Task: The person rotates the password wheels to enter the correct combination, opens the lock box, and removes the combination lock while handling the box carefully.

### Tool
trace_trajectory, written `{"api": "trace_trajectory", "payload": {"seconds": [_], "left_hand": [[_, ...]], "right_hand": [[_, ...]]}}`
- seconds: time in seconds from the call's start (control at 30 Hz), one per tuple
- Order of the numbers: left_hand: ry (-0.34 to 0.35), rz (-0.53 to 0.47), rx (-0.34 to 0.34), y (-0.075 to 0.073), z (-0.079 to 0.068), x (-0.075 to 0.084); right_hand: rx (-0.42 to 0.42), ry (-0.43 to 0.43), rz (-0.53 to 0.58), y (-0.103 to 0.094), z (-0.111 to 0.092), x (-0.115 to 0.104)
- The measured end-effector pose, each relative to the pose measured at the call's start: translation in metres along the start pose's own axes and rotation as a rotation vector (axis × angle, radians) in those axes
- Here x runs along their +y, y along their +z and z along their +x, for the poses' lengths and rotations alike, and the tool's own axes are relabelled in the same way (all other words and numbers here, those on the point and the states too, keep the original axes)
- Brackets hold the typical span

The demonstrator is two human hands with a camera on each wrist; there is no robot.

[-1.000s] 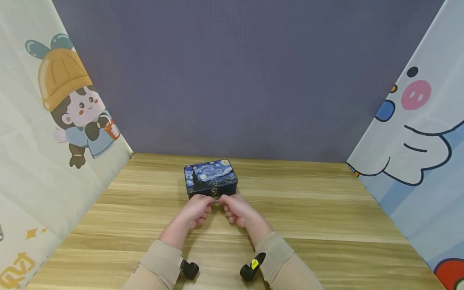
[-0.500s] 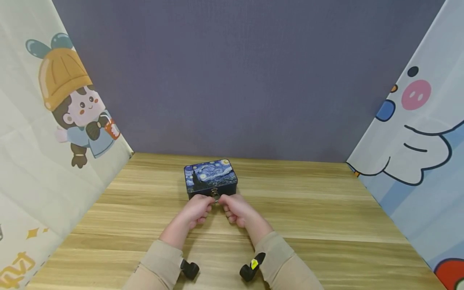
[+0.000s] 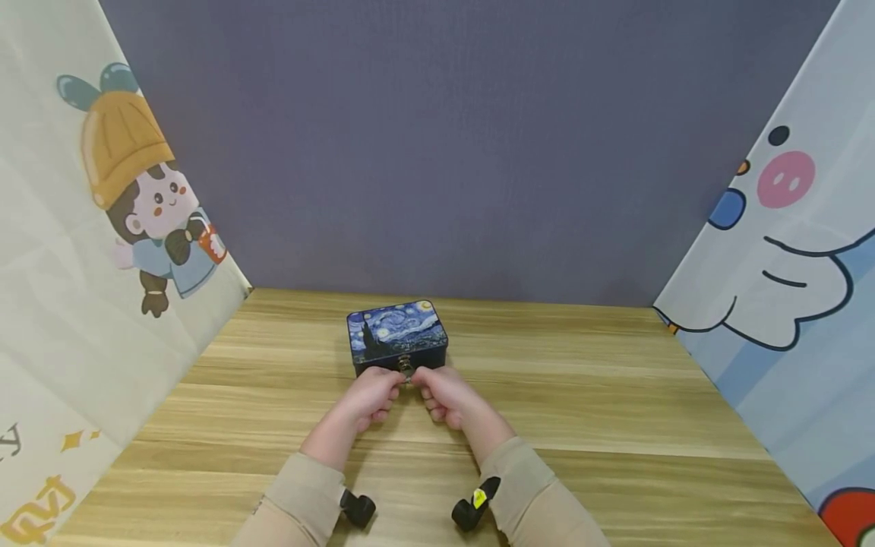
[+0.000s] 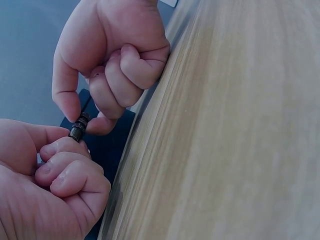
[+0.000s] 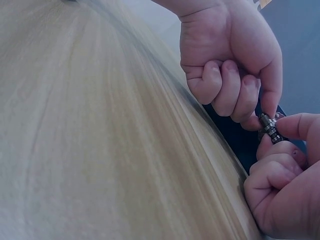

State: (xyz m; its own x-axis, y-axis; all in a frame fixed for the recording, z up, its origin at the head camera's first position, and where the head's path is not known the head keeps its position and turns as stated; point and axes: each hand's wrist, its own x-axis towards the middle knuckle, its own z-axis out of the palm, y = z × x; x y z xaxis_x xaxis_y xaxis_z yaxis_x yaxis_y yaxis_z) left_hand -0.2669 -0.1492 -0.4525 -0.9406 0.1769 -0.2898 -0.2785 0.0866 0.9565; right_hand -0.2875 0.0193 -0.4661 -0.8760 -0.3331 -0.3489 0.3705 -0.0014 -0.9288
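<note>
A small tin box (image 3: 398, 328) with a blue starry-night painting on its lid stands closed on the wooden table, a metal clasp (image 3: 405, 362) at its front. Both hands meet at that clasp. A small dark barrel-shaped combination lock (image 4: 79, 126) with ringed dials shows between the fingertips. My left hand (image 3: 372, 395) pinches one end of it between thumb and curled index finger. From the other side, my right hand (image 3: 447, 393) pinches the opposite end. In the right wrist view the ringed dials of the lock (image 5: 270, 128) show between both thumbs. The remaining fingers are curled into the palms.
A grey panel (image 3: 437, 152) rises behind the table (image 3: 581, 380). Cartoon-printed cloths hang on the left (image 3: 55, 266) and right (image 3: 820, 319). Black wrist-camera mounts (image 3: 358, 508) stick out from the sleeve cuffs.
Both hands and the tin box hold the same place in the head view. The cloth on the left has swayed slightly to the right.
</note>
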Motion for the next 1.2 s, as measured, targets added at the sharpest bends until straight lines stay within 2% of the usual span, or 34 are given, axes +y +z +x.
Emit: {"api": "trace_trajectory", "payload": {"seconds": [0.47, 0.93, 1.2], "left_hand": [[-0.003, -0.002, 0.007, 0.0001, -0.0007, 0.0002], [-0.003, 0.017, 0.031, 0.0002, -0.0015, 0.0013], [-0.002, 0.035, 0.034, 0.0004, -0.0027, 0.0008]], "right_hand": [[0.0, -0.008, -0.019, 0.0007, -0.0025, -0.0015], [-0.017, 0.002, 0.029, 0.0, -0.004, -0.0017], [-0.011, -0.001, 0.015, 0.0002, -0.0045, -0.0015]]}}
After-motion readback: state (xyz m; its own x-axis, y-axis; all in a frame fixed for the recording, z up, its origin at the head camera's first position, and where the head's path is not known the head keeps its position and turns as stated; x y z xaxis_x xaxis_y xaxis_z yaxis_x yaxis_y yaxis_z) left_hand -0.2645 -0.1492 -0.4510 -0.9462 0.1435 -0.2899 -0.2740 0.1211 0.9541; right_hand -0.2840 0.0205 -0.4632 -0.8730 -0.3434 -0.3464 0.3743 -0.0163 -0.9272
